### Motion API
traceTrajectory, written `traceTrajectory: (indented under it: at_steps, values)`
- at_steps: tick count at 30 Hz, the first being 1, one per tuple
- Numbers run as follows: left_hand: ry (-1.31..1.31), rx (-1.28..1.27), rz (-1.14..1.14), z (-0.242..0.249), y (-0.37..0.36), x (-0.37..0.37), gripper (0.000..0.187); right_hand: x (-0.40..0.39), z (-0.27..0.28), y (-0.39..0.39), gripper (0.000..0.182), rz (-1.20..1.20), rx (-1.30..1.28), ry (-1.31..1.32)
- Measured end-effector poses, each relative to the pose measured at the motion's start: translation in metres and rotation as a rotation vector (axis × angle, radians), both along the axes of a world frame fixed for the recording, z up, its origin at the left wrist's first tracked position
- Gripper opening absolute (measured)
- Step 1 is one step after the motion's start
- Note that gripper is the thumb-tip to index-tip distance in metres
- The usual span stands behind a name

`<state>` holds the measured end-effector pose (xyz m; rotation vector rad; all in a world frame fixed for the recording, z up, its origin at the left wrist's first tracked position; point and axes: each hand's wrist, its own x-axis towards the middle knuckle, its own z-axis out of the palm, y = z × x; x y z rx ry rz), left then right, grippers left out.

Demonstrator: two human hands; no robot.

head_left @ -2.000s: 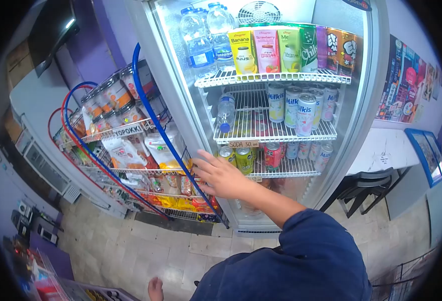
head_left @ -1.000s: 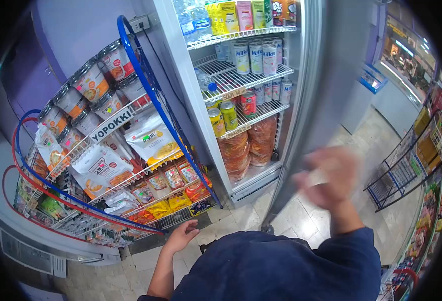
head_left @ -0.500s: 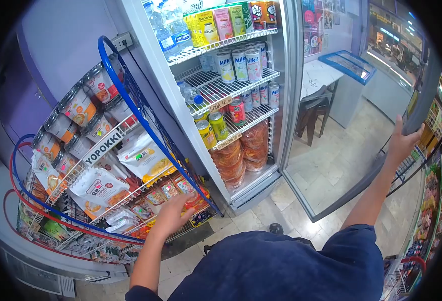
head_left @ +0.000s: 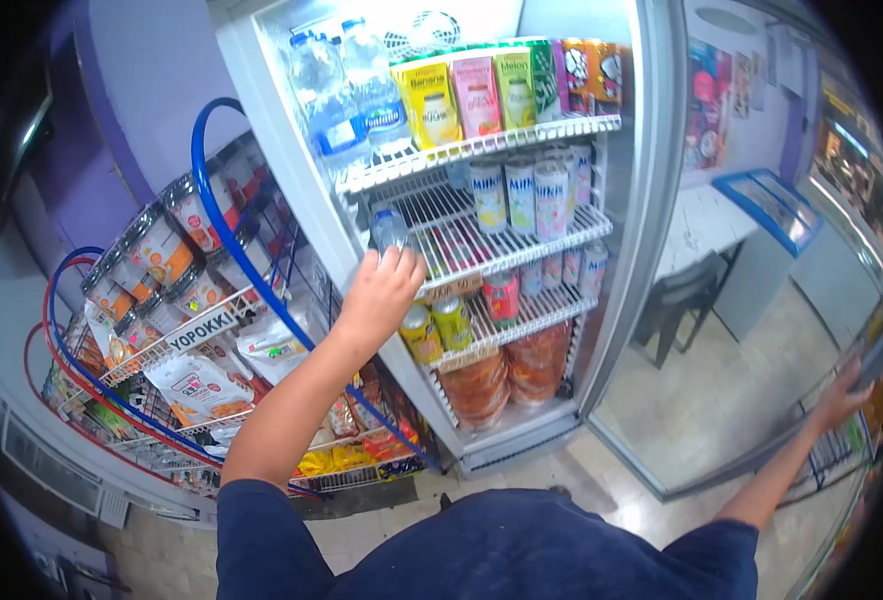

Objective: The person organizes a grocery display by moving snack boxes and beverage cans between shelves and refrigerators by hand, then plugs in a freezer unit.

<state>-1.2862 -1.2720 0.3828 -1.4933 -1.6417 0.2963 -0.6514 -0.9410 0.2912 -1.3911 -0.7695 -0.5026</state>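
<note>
- The fingers [head_left: 393, 268] of the left hand [head_left: 378, 292] are spreading apart a little and are reaching up to a small water bottle [head_left: 389, 228] with a blue cap.
- The fingertips are sitting right at the bottom of that bottle; I cannot tell if they are gripping it.
- The small water bottle is standing at the left end of the middle wire shelf [head_left: 481, 240] inside the fridge [head_left: 291, 190].
- The right hand [head_left: 845, 397] is stretching far out to the right and is pressing on the edge of the open glass door [head_left: 751, 400]; its fingers are too blurry to tell how they are set.
- Just under the left hand, two yellow-green cans [head_left: 436, 328] are standing on the lower shelf, with a red can [head_left: 501, 297] beside them.
- White Milkis cans [head_left: 521, 195] are lining up on the middle shelf, to the right of the small bottle.
- On the top shelf, big water bottles [head_left: 346, 95] are standing next to colourful drink cartons [head_left: 476, 95].
- At the bottom of the fridge, orange bags [head_left: 506, 375] are piling up.
- To the left of the fridge, a wire snack rack [head_left: 201, 330] with blue and red tubes is holding cups and packets, and a sign on it is saying YOPOKKI.
- A dark chair [head_left: 686, 300] is standing past the fridge, seen through the glass door.
</note>
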Motion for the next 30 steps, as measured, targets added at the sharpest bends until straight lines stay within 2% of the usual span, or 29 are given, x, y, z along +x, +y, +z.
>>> traceTrajectory:
  at_steps: [1,3,5,7,9,10,12,14,16,17,19,20,21,23,24,27,28,30]
  values:
    - [0.025,-0.029,0.084,-0.003,0.011,-0.007,0.037,0.005,-0.004,0.014,0.060,0.004,-0.019,0.029]
    - [0.091,-0.006,0.107,-0.010,0.023,-0.025,0.038,0.035,-0.015,0.060,0.042,0.056,0.223,-0.208]
    - [-0.038,-0.168,0.215,-0.008,0.030,-0.031,0.039,0.101,-0.062,0.136,0.032,0.171,0.178,-0.214]
    - [-0.031,-0.177,0.255,-0.002,0.034,-0.029,0.041,0.112,-0.070,0.167,0.033,0.112,-0.035,-0.122]
    - [-0.170,-0.227,0.267,0.004,0.036,-0.022,0.040,0.085,-0.044,0.169,0.037,0.203,0.212,-0.340]
    - [-0.094,-0.200,0.202,0.003,0.036,-0.024,0.038,0.075,-0.036,0.172,0.037,0.224,0.225,-0.334]
    - [-0.078,-0.153,0.159,0.001,0.037,-0.026,0.037,0.060,-0.028,0.175,0.035,0.199,-0.039,-0.264]
    - [-0.062,-0.120,0.107,0.003,0.038,-0.021,0.036,0.046,-0.022,0.177,0.040,0.235,-0.041,-0.239]
    - [-0.310,0.160,0.116,0.010,0.038,-0.011,0.039,0.032,-0.014,0.178,0.052,0.265,-0.042,-0.194]
    - [-0.302,0.162,0.129,0.013,0.039,-0.003,0.039,0.024,-0.009,0.179,0.059,0.280,-0.038,-0.170]
    - [-0.709,0.826,-0.010,0.015,0.043,0.017,0.039,0.001,0.003,0.177,0.072,0.312,-0.024,-0.122]
    - [-0.713,0.959,-0.133,0.019,0.045,0.022,0.031,-0.026,0.019,0.168,0.067,0.296,0.121,-0.045]
    - [-0.839,1.146,-0.273,0.021,0.051,0.029,0.029,-0.029,0.021,0.168,0.067,0.311,0.121,-0.046]
    - [-0.762,1.240,-0.312,0.032,0.048,0.047,0.027,-0.030,0.027,0.171,0.066,0.460,-0.085,0.206]
    - [-0.721,1.300,-0.322,0.042,0.046,0.056,0.028,-0.013,0.009,0.195,0.066,0.367,-0.111,0.144]
    - [-0.557,1.351,-0.462,0.083,0.032,0.066,0.027,-0.023,0.011,0.203,0.075,0.462,0.005,0.207]
    - [-0.558,1.364,-0.500,0.102,0.030,0.072,0.026,-0.026,0.011,0.207,0.084,0.443,0.070,0.167]
    - [-0.570,1.350,-0.567,0.138,0.029,0.080,0.029,-0.007,-0.006,0.232,0.088,0.453,0.067,0.151]
